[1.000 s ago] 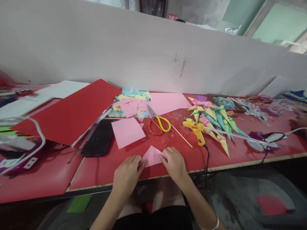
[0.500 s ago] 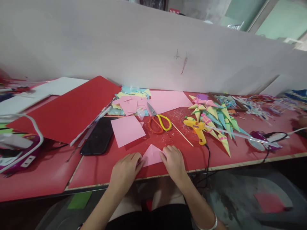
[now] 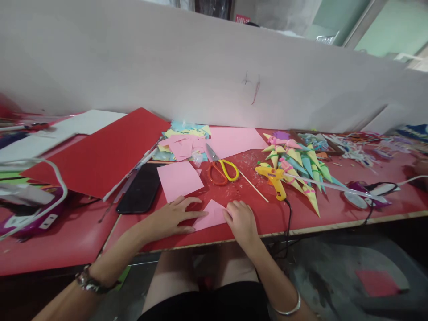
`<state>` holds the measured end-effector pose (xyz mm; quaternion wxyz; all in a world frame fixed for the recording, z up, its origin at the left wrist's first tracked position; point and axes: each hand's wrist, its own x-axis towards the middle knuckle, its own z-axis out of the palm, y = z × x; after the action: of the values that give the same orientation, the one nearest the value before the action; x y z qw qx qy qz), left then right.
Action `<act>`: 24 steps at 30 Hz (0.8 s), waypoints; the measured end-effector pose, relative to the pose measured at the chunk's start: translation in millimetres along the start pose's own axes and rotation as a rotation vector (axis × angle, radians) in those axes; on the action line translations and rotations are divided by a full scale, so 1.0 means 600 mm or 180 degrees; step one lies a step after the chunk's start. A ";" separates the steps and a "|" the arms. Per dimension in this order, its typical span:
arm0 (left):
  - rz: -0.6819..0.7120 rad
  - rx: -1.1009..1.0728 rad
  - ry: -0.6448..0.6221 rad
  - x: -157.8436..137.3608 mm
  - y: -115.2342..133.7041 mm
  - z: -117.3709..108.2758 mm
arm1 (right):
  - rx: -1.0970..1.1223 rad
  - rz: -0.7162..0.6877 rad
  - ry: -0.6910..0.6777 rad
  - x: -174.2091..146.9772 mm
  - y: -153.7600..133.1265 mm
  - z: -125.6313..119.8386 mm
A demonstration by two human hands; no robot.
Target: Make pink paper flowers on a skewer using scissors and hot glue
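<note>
A folded piece of pink paper (image 3: 211, 216) with a pointed top lies at the table's front edge. My right hand (image 3: 242, 223) grips its right corner between thumb and curled fingers. On the left, my left hand (image 3: 175, 216) is open with its fingers spread, the tips at the paper's left side. Just behind that hand lies a square stack of pink paper (image 3: 179, 180). Scissors (image 3: 222, 171) with one red and one yellow handle rest beyond the folded paper, beside a thin wooden stick (image 3: 254, 187).
A yellow glue gun (image 3: 274, 180) with its cord lies right of the stick, before a pile of paper cones (image 3: 301, 162). Left are a black phone (image 3: 140, 189), a red sheet (image 3: 110, 156) and a purple power strip (image 3: 40, 214). A white partition (image 3: 183, 67) stands behind.
My left hand has let go of the paper's left corner, spread its fingers and shifted left and slightly up. My right hand stays on the right corner.
</note>
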<state>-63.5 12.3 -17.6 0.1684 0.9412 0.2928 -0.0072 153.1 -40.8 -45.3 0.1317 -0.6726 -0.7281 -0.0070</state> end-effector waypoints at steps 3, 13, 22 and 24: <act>0.0029 -0.0073 -0.0192 0.003 -0.002 -0.014 | -0.0102 0.0036 0.0343 -0.008 -0.015 0.000; 0.0064 -0.0242 -0.0168 0.005 -0.010 -0.014 | 0.0461 -0.1535 0.0580 -0.058 -0.060 0.011; 0.0020 -0.0295 -0.0288 0.005 -0.005 -0.023 | 0.0765 -0.1067 0.0610 -0.067 0.003 0.002; -0.0028 -0.0301 -0.0340 0.005 -0.003 -0.027 | 0.0713 -0.0986 0.0640 -0.070 0.026 -0.004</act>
<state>-63.6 20.6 -3.5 0.2280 0.9292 0.2876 -0.0443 171.4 -80.6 -54.0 0.2750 -0.5298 -0.8022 -0.0132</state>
